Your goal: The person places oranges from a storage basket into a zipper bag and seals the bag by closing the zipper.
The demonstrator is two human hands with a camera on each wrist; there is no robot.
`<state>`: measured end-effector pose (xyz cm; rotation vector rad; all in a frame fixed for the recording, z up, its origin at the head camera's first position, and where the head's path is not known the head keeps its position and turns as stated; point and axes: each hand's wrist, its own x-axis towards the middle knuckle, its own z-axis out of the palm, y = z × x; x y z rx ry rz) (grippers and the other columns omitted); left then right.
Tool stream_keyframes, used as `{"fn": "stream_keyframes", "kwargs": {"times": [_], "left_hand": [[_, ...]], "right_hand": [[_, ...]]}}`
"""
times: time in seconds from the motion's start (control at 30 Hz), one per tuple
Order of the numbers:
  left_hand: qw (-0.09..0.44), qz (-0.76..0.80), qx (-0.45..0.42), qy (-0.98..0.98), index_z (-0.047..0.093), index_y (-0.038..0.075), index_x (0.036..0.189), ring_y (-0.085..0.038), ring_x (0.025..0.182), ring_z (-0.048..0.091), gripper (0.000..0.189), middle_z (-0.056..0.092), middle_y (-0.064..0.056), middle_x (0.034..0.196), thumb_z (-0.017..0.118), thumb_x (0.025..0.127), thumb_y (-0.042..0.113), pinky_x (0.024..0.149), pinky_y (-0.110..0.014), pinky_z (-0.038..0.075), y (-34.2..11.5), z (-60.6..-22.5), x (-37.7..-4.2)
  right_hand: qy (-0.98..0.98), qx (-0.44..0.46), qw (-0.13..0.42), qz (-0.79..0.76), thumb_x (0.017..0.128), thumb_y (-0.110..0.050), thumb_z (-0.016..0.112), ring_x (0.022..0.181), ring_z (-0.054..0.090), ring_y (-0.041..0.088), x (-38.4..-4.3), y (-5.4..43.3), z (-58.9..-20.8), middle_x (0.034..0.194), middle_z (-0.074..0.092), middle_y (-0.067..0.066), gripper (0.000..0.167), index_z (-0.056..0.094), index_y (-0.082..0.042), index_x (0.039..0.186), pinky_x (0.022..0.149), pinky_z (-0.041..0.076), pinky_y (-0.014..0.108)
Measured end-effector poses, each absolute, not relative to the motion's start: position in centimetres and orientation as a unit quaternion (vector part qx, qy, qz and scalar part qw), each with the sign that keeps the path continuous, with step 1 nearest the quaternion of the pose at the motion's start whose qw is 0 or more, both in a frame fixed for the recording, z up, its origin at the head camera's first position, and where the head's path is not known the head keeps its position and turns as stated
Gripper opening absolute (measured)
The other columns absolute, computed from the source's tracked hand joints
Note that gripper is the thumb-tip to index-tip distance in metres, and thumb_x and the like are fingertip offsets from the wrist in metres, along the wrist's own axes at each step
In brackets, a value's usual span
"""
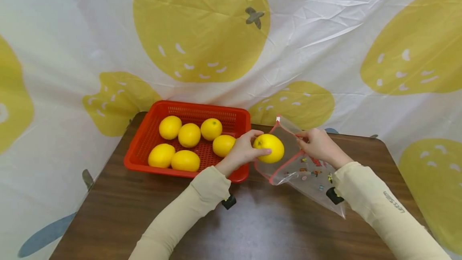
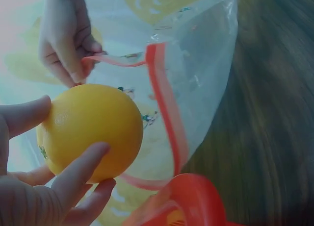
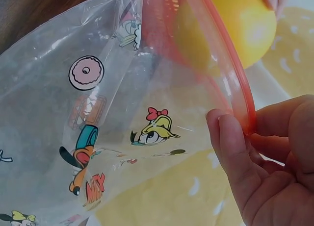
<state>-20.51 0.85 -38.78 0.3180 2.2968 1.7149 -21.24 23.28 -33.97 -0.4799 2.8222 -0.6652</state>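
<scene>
My left hand [image 1: 245, 149] holds a round yellow citrus fruit [image 1: 271, 148] between its thumb and fingers, right at the mouth of a clear zip bag [image 1: 306, 175]. The bag has a red zip strip [image 2: 166, 96] and small cartoon prints, and its mouth gapes towards the fruit. My right hand [image 1: 319, 144] pinches the bag's rim between thumb and fingertips; the right wrist view shows the thumb [image 3: 233, 138] against the film. The bag's body hangs slack below that hand, down towards the table. Part of the fruit shows through the clear film in the right wrist view.
A red plastic basket [image 1: 144, 147] stands on the brown wooden table [image 1: 119, 208], left of the bag. Several more yellow citrus fruits [image 1: 189, 135] lie in it. Behind the table hangs a white cloth [image 1: 306, 51] with large yellow fruit prints.
</scene>
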Motion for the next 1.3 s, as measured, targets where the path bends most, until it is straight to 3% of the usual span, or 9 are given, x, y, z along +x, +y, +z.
{"fn": "stream_keyframes", "kwargs": {"times": [0.13,0.37,0.97,1.3], "left_hand": [[0.113,0.548,0.125,0.819,0.049,0.006,0.126,-0.023,0.091,0.056,0.060,0.057,-0.013,0.114,0.074,0.074,0.023,0.061,-0.024,0.051,1.3,-39.1,-20.6],[0.091,0.473,0.148,0.864,0.052,0.009,0.126,-0.019,0.090,0.055,0.060,0.060,-0.008,0.114,0.075,0.073,0.026,0.075,-0.026,0.045,1.6,-39.5,-20.5],[0.117,0.431,0.157,0.881,0.052,0.008,0.127,-0.018,0.089,0.056,0.063,0.059,-0.009,0.117,0.076,0.072,0.025,0.074,-0.024,0.046,2.6,-40.3,-20.6],[0.097,0.471,0.148,0.864,0.062,0.008,0.113,-0.023,0.090,0.063,0.039,0.062,-0.015,0.110,0.071,0.075,0.011,0.076,-0.027,0.050,2.2,-39.6,-21.2]], "right_hand": [[0.955,-0.168,0.098,-0.225,0.091,-0.009,0.049,0.048,0.056,0.022,-21.1,23.1,-33.8,0.064,0.062,0.005,0.035,0.053,0.011,0.119,0.042,0.040,0.027],[0.953,-0.169,0.101,-0.231,0.090,-0.010,0.050,0.048,0.055,0.021,-21.2,22.8,-33.7,0.066,0.063,0.004,0.035,0.054,0.010,0.119,0.040,0.039,0.026],[0.955,-0.177,0.095,-0.216,0.089,-0.009,0.051,0.038,0.044,0.012,-21.3,22.1,-33.4,0.063,0.061,0.003,0.034,0.055,0.008,0.118,0.038,0.036,0.025],[0.955,-0.179,0.081,-0.222,0.088,-0.003,0.046,0.036,0.039,0.010,-21.5,22.2,-33.6,0.056,0.058,0.003,0.030,0.060,0.008,0.111,0.037,0.034,0.024]]}}
